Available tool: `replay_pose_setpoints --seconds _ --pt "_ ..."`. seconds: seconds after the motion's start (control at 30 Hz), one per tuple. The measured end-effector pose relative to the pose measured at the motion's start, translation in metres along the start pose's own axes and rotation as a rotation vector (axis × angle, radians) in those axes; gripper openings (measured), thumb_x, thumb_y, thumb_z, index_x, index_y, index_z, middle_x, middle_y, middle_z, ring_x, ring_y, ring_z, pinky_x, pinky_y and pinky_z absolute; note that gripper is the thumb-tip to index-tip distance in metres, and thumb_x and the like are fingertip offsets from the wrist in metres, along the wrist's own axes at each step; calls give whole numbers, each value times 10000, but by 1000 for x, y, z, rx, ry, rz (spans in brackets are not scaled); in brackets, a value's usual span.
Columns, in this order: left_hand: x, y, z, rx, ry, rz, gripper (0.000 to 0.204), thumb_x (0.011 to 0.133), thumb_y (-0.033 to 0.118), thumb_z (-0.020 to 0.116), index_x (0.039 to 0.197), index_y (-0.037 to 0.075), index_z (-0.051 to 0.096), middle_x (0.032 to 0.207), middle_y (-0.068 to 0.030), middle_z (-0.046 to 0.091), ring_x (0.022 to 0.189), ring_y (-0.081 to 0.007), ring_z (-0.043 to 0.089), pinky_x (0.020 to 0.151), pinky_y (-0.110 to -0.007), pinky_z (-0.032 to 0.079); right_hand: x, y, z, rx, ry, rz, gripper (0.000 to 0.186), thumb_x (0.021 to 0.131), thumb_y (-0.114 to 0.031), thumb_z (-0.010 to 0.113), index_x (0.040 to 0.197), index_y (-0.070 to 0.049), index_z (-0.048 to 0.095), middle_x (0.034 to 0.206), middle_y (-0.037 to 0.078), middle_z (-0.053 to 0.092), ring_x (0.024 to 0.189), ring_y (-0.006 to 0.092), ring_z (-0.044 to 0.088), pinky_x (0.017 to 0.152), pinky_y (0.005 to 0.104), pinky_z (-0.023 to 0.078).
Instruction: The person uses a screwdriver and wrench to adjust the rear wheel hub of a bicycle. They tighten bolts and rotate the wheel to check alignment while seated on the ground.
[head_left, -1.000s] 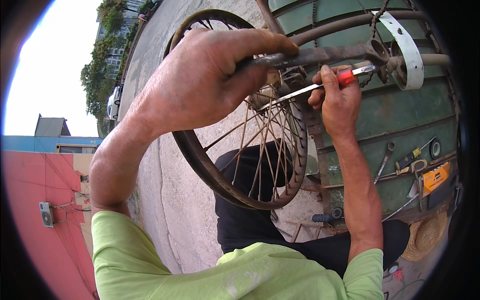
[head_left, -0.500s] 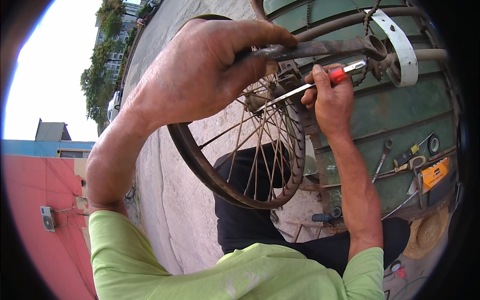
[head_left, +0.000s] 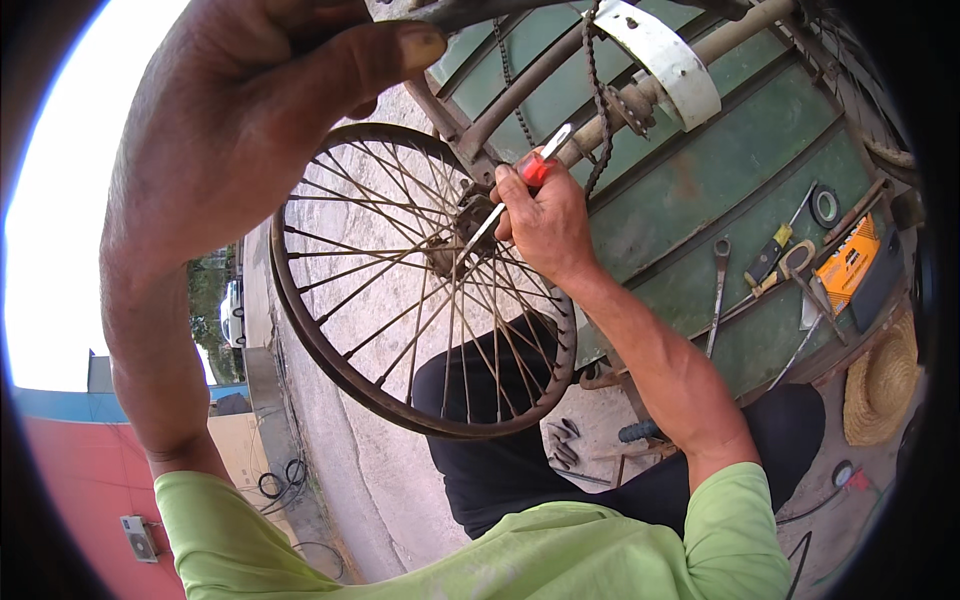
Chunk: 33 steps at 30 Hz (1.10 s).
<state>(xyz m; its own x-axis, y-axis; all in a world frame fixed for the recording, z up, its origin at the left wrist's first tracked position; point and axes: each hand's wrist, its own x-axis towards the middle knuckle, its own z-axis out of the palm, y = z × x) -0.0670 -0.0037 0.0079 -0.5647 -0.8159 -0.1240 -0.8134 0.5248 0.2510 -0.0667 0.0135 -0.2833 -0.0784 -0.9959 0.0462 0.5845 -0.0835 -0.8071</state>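
Observation:
My left hand (head_left: 230, 130) is raised at the upper left, its fingers closed round a dark metal ring wrench (head_left: 490, 12) that runs along the top edge; part of the wrench lies outside the view. In my right hand (head_left: 548, 225) is a screwdriver (head_left: 537, 168) with a red and clear handle. Its bright shaft slants down and left, the tip over or against the hub (head_left: 440, 258) of a spoked wheel (head_left: 480, 431); I cannot tell whether they touch. A rusty chain (head_left: 597, 110) hangs by the axle tube, beside a curved white metal strip (head_left: 665, 60).
Green slatted panel (head_left: 690, 190) fills the right side. On it lie another wrench (head_left: 720, 285), a yellow-and-black handled tool (head_left: 768, 255), a tape roll (head_left: 825, 205) and an orange box (head_left: 848, 265). A straw hat (head_left: 880, 385) and gloves (head_left: 562, 445) lie lower down.
My left hand has lifted up and left with the wrench, away from the wheel. The view has shifted, showing more of the wheel; my right hand still holds the screwdriver by the hub.

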Motion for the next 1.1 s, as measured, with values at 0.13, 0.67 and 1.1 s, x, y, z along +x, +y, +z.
replay_pose_setpoints --seconds 0.13,0.67,1.1 --pt "6 12 14 541 -418 -198 328 1038 124 614 1359 117 678 749 -30 657 558 -74 463 519 -287 360 -1 0 -1 18 4 -26 241 982 -231 658 908 -19 571 696 87 686 520 223 689 553 370 546" --pt "-93 -72 34 89 -4 -158 342 952 89 710 1293 81 684 843 -117 707 664 -159 660 611 -323 510 2 -6 -2 57 11 55 219 1011 -194 644 932 -1 579 752 46 668 493 112 628 484 269 496" --pt "-107 -101 38 51 41 21 425 922 76 753 1332 21 657 1174 -122 757 886 -172 730 778 -298 584 3 4 1 120 3 35 209 1042 -201 628 937 -37 551 802 58 650 511 81 598 426 220 434"
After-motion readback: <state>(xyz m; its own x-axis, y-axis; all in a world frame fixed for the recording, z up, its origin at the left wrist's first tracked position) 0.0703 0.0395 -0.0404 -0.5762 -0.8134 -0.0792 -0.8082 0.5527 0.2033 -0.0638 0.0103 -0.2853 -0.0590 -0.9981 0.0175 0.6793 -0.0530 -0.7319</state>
